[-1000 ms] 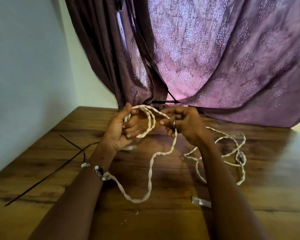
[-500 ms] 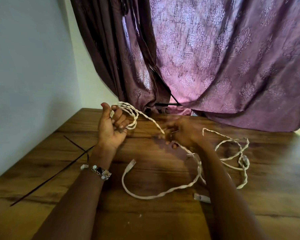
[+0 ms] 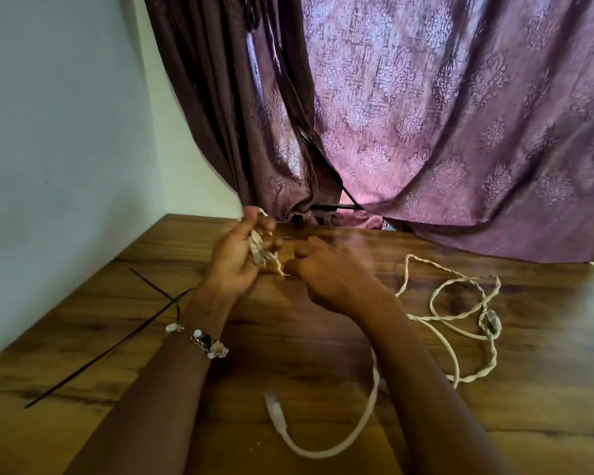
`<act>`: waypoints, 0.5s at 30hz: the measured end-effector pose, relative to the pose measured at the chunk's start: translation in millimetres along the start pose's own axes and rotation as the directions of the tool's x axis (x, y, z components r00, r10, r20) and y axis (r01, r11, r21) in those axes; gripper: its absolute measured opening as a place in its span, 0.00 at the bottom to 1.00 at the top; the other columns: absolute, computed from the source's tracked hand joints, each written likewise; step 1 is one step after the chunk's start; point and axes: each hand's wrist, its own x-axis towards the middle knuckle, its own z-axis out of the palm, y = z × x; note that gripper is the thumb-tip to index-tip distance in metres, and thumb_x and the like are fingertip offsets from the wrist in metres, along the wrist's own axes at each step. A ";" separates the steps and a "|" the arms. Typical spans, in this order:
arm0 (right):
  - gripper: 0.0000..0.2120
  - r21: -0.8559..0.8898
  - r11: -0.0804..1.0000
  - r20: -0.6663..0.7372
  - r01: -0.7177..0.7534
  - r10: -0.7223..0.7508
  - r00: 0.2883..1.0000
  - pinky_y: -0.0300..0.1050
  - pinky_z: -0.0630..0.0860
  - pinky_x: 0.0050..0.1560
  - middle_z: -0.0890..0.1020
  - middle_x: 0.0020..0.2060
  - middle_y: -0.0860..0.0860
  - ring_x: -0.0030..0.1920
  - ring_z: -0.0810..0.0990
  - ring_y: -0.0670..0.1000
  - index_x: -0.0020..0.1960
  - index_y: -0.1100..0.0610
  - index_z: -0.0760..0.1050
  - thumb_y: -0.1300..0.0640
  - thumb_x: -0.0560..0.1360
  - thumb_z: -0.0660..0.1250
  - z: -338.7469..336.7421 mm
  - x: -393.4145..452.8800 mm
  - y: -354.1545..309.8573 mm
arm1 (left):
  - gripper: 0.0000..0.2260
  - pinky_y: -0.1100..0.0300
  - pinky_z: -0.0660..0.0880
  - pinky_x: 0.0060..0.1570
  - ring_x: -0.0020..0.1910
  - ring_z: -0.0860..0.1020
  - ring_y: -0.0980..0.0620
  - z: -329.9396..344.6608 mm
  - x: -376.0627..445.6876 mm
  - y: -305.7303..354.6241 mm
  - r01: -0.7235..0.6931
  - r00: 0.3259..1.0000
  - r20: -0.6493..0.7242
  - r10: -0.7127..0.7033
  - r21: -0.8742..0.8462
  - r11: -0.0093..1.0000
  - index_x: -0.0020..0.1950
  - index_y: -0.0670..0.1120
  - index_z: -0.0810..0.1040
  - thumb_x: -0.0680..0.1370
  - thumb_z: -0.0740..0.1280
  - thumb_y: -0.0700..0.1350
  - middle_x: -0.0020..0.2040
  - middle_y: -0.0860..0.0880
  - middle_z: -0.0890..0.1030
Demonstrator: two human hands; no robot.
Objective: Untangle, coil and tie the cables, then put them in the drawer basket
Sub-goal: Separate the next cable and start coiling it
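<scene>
Left hand [image 3: 235, 255] curled round a small bunch of coiled white twisted cable [image 3: 456, 337]; right hand [image 3: 326, 275] pinching the strand just beside it. Rest of cable sprawled in loose loops over the wooden table [image 3: 83, 337], right and near. Black cable ties [image 3: 117, 341] lying left.

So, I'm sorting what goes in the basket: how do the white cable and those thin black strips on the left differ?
The white cable is thick, twisted and looped in tangles; the black strips are thin, straight and crossed. The cable is partly gathered in the left hand, with the right hand at its strand; the strips lie untouched. Both rest on the wooden table.
</scene>
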 end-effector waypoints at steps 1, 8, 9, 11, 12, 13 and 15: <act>0.17 0.060 0.997 -0.079 0.041 -0.036 0.996 0.55 0.70 0.55 0.75 0.62 0.53 0.61 0.71 0.58 0.63 0.54 0.75 0.60 0.77 0.56 2.0 1.5 3.3 | 0.14 0.62 0.76 0.26 0.22 0.76 0.55 3.9 -1.9 -4.5 0.040 0.999 0.020 -0.042 0.084 0.996 0.43 0.40 0.75 0.82 0.56 0.47 0.29 0.48 0.80; 0.12 0.455 0.890 -0.482 0.022 0.225 0.847 0.48 0.74 0.35 0.80 0.37 0.56 0.36 0.79 0.57 0.40 0.60 0.78 0.50 0.66 0.68 8.2 0.7 27.7 | 0.12 0.59 0.77 0.25 0.26 0.77 0.49 25.1 -15.7 -21.4 0.181 0.950 0.198 -0.241 0.282 0.942 0.46 0.38 0.74 0.82 0.56 0.43 0.31 0.42 0.79; 0.14 0.478 0.879 -0.498 0.005 0.266 0.825 0.46 0.71 0.36 0.80 0.37 0.55 0.36 0.78 0.55 0.39 0.60 0.78 0.49 0.65 0.67 8.1 -0.4 30.3 | 0.14 0.60 0.75 0.24 0.23 0.76 0.49 25.3 -16.7 -22.8 0.192 0.932 0.233 -0.276 0.328 0.925 0.43 0.39 0.72 0.83 0.55 0.45 0.29 0.43 0.78; 0.11 0.495 0.868 -0.514 -0.022 0.314 0.798 0.44 0.69 0.35 0.79 0.38 0.54 0.36 0.77 0.53 0.40 0.60 0.78 0.53 0.63 0.74 10.5 -1.1 37.7 | 0.16 0.65 0.67 0.24 0.17 0.67 0.53 23.8 -16.0 -22.7 0.222 0.903 0.283 -0.325 0.340 0.914 0.40 0.41 0.69 0.83 0.53 0.49 0.23 0.46 0.71; 0.11 0.503 0.863 -0.514 -0.040 0.336 0.789 0.44 0.70 0.34 0.79 0.37 0.54 0.35 0.77 0.52 0.40 0.59 0.79 0.58 0.61 0.77 12.5 -1.8 42.0 | 0.17 0.67 0.64 0.23 0.16 0.62 0.56 23.3 -15.9 -20.5 0.251 0.892 0.286 -0.350 0.330 0.910 0.40 0.41 0.69 0.83 0.53 0.50 0.22 0.48 0.67; 0.11 0.520 0.852 -0.509 -0.056 0.362 0.781 0.45 0.70 0.34 0.79 0.37 0.53 0.34 0.76 0.50 0.40 0.59 0.80 0.62 0.59 0.78 14.6 -3.0 46.4 | 0.18 0.69 0.61 0.22 0.15 0.58 0.58 22.1 -15.6 -18.3 0.276 0.880 0.292 -0.375 0.330 0.903 0.42 0.41 0.70 0.83 0.53 0.52 0.21 0.50 0.64; 0.11 0.582 0.812 -0.494 -0.046 0.398 0.773 0.42 0.71 0.34 0.80 0.36 0.53 0.32 0.73 0.46 0.39 0.59 0.81 0.66 0.59 0.78 16.7 -6.2 51.8 | 0.19 0.70 0.58 0.21 0.15 0.55 0.59 20.7 -16.8 -15.1 0.280 0.859 0.318 -0.402 0.366 0.888 0.43 0.39 0.71 0.80 0.55 0.54 0.21 0.51 0.60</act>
